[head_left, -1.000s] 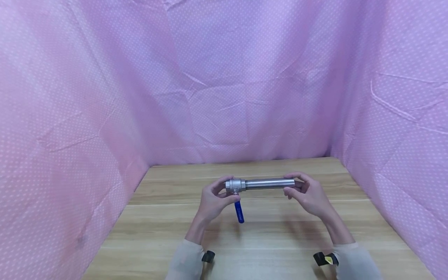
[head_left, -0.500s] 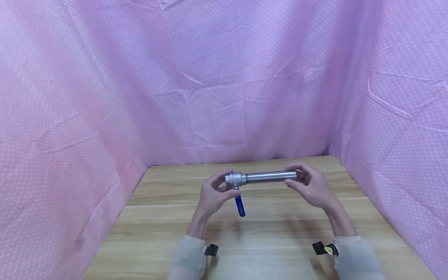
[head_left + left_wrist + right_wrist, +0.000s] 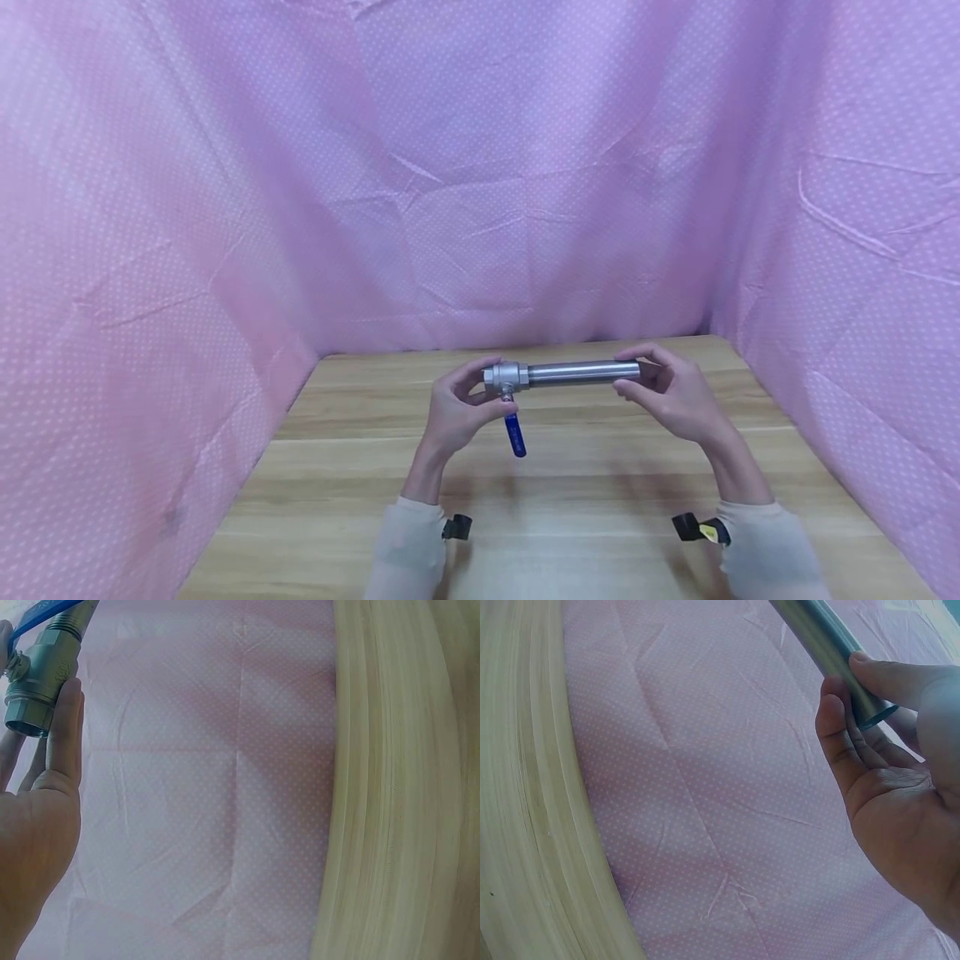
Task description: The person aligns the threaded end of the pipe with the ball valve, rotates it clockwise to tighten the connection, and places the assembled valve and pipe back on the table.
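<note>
Both hands hold up a metal ball valve (image 3: pixel 506 377) joined end to end with a smooth steel pipe (image 3: pixel 581 372), level above the table. My left hand (image 3: pixel 456 410) grips the valve, its thumb against the base of the blue lever handle (image 3: pixel 515 437), which points down toward me. In the left wrist view the valve body (image 3: pixel 46 671) has an open hexagonal end, with fingers along its side. At the pipe's free end my right hand (image 3: pixel 678 400) pinches it between thumb and fingers. The right wrist view shows that hollow pipe end (image 3: pixel 862 701) over the palm.
A wood-grain table (image 3: pixel 360 467) lies beneath the hands. Pink dotted cloth (image 3: pixel 480 208) hangs behind it and on both sides. Black wrist camera mounts (image 3: pixel 457 527) sit at both sleeves.
Both hands have raised the valve and pipe a little, away from me. The right end has risen slightly more than the left. Neither grip has visibly changed.
</note>
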The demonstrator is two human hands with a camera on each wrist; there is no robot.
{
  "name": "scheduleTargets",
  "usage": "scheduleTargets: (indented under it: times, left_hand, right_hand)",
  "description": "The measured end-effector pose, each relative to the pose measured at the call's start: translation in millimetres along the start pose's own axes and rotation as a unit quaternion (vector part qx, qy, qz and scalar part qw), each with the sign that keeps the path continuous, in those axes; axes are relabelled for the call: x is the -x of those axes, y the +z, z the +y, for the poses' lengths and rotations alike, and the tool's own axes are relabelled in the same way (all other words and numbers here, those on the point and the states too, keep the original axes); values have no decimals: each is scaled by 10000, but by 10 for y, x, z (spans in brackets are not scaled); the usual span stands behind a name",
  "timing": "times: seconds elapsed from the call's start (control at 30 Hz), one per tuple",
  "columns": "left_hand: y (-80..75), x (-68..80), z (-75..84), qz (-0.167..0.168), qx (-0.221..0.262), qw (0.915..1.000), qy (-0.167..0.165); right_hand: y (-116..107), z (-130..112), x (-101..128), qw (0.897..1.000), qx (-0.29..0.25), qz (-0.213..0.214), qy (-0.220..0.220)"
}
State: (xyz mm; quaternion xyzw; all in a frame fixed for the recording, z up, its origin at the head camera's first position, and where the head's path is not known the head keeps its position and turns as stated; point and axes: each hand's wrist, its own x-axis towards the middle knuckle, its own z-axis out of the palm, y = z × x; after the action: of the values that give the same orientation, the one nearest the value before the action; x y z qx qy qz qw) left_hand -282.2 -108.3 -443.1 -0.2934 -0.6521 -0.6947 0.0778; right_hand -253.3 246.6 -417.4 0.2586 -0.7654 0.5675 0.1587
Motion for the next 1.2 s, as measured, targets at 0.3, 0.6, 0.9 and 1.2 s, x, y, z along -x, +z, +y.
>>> scheduleTargets:
  times: [0.3,0.6,0.9,1.2]
  left_hand:
    - [-30,28,56,67,-6,9999,95]
    - [-10,10,48,-32,46,9993,364]
    - [-24,24,61,52,-52,9997,221]
    - [-27,26,73,9,-48,9998,203]
  right_hand:
    - [59,19,-38,9977,-321,22,-604]
    - [33,25,-12,9983,7,182,-558]
    - [17,13,8,9996,231,-103,-119]
    - [12,46,21,9981,-431,-202,-385]
